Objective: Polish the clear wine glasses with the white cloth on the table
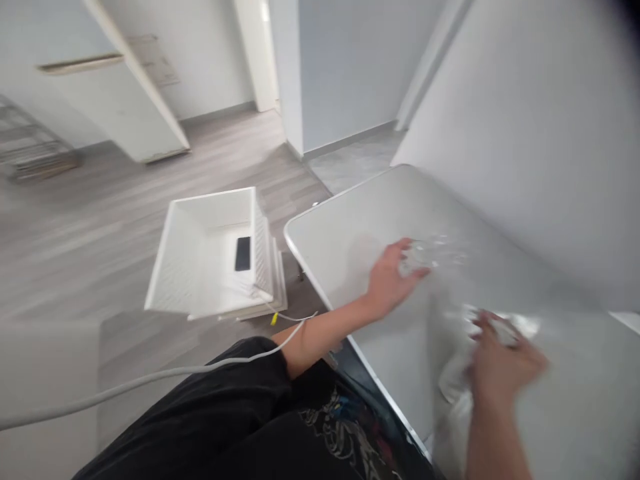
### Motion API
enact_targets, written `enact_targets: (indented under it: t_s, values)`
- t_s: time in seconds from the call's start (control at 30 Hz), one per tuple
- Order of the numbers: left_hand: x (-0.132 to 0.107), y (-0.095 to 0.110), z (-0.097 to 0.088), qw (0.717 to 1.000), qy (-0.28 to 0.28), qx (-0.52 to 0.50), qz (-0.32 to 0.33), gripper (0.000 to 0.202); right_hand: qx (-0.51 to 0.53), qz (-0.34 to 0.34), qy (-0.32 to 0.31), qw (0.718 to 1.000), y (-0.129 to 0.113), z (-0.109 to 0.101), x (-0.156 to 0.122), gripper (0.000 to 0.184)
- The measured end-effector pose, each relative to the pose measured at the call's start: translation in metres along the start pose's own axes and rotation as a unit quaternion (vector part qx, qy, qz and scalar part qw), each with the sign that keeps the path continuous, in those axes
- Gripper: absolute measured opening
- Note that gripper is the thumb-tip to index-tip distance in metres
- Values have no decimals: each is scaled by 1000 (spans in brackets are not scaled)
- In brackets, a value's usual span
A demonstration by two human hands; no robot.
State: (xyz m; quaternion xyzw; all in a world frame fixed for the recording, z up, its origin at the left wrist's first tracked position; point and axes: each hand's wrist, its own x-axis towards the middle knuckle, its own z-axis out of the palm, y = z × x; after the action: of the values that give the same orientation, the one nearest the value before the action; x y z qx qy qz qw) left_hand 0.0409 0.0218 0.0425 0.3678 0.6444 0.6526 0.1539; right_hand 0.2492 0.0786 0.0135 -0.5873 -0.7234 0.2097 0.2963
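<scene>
Over the light table, my left hand (393, 279) has its thumb and fingers curled round a clear, see-through object (416, 257), perhaps glass or plastic. Glints stretch from it to the right, too blurred to make out. Nearer to me and further right, my right hand (505, 363) is closed on shiny, clear crinkled material (525, 325) that looks like plastic wrapping. Below that hand, a pale translucent bag-like heap (456, 383) lies at the table's near side. Motion smears the right fingers.
The white table (340, 233) has a raised metal-like edge and meets a wall on the right. Left of it stands a white basket (200, 257) with a dark phone (243, 253) inside. A white cable (210, 368) crosses by my left forearm.
</scene>
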Motion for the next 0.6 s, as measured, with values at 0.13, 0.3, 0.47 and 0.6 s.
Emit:
enact_targets:
  t_s: [0.13, 0.3, 0.47, 0.6]
  values:
    - [11, -15, -2, 1000, 10, 27, -9, 61, 98, 59, 38, 993, -30, 19, 16, 52]
    - [26, -23, 3, 999, -10, 30, 16, 60, 163, 36, 53, 985, -45, 42, 27, 42]
    - [41, -19, 7, 999, -12, 36, 15, 58, 147, 45, 16, 988, -48, 56, 33, 37]
    - [56, -21, 15, 999, -36, 39, 8, 60, 111, 27, -14, 993, -55, 65, 38, 32]
